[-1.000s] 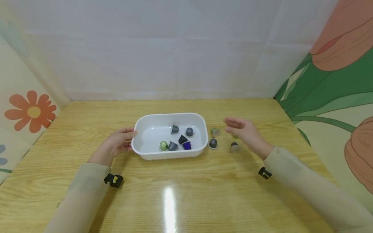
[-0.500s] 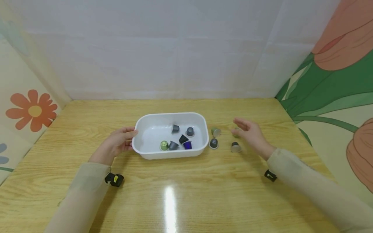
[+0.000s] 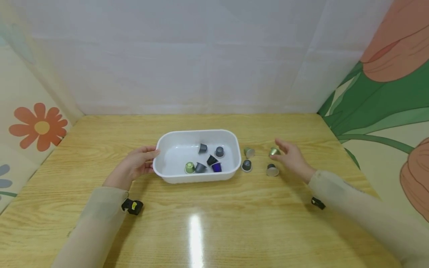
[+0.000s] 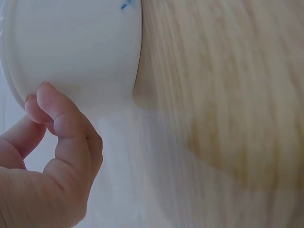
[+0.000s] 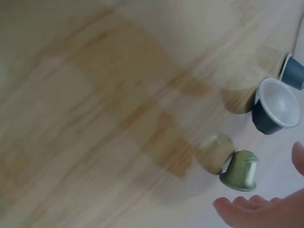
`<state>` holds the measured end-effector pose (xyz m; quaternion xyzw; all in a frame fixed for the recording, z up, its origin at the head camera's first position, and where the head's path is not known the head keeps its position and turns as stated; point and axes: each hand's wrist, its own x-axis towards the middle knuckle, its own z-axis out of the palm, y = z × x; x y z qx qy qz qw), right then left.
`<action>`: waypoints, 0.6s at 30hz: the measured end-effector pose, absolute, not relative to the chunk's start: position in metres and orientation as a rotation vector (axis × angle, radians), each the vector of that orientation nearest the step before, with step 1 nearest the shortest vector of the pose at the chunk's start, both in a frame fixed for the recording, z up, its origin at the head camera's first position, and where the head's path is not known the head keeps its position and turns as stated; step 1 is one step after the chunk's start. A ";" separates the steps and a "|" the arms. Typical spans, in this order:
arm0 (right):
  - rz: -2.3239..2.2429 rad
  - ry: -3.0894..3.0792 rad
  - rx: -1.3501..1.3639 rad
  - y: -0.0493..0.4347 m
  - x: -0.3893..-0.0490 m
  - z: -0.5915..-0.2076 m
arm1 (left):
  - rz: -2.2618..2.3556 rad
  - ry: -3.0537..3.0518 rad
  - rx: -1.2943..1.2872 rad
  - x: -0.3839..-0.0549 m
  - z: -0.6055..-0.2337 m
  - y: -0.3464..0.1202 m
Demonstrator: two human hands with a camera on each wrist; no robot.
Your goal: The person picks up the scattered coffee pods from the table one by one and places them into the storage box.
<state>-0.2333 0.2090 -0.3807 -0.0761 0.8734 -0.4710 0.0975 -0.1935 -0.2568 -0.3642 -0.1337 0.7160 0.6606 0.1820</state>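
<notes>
R hand (image 3: 291,158) has moved a bit right vs. 0.5 s ago; the outer green capsule (image 3: 274,151) now shows b/w thumb & fingers. Per R wrist cam its narrow end's up in view, flange twd the fingertips, long axis approx. vert. w/ slight lean; can't tell if it stands or lies. It's on the table (image 3: 161,230), right of the white bin (image 3: 174,154). R grip: moderately wide, visible gap to capsule in wrist view, nothing held. L hand (image 3: 134,165) pinches bin's left rim, thumb inside, fingers outside. Bin: smooth, glossy, rounded corners, long axis L–R. Capsule: metallic, tapered cup. Nearby grey capsule (image 3: 272,170) lies w/ pale round lid twd wearer. Table: glossy wood grain.
</notes>
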 end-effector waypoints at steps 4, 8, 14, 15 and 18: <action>-1.315 2.595 -0.250 0.212 -0.236 -0.382 | 1.870 2.017 -0.383 -0.193 -0.364 -0.256; -1.229 2.608 -0.276 0.215 -0.240 -0.385 | 1.868 2.019 -0.385 -0.194 -0.363 -0.256; -1.157 2.604 -0.253 0.217 -0.249 -0.391 | 1.863 2.024 -0.385 -0.194 -0.363 -0.256; -1.145 2.608 -0.254 0.217 -0.250 -0.392 | 1.866 2.021 -0.384 -0.194 -0.363 -0.256; -1.074 2.659 -0.273 0.216 -0.252 -0.393 | 1.871 2.020 -0.386 -0.193 -0.363 -0.255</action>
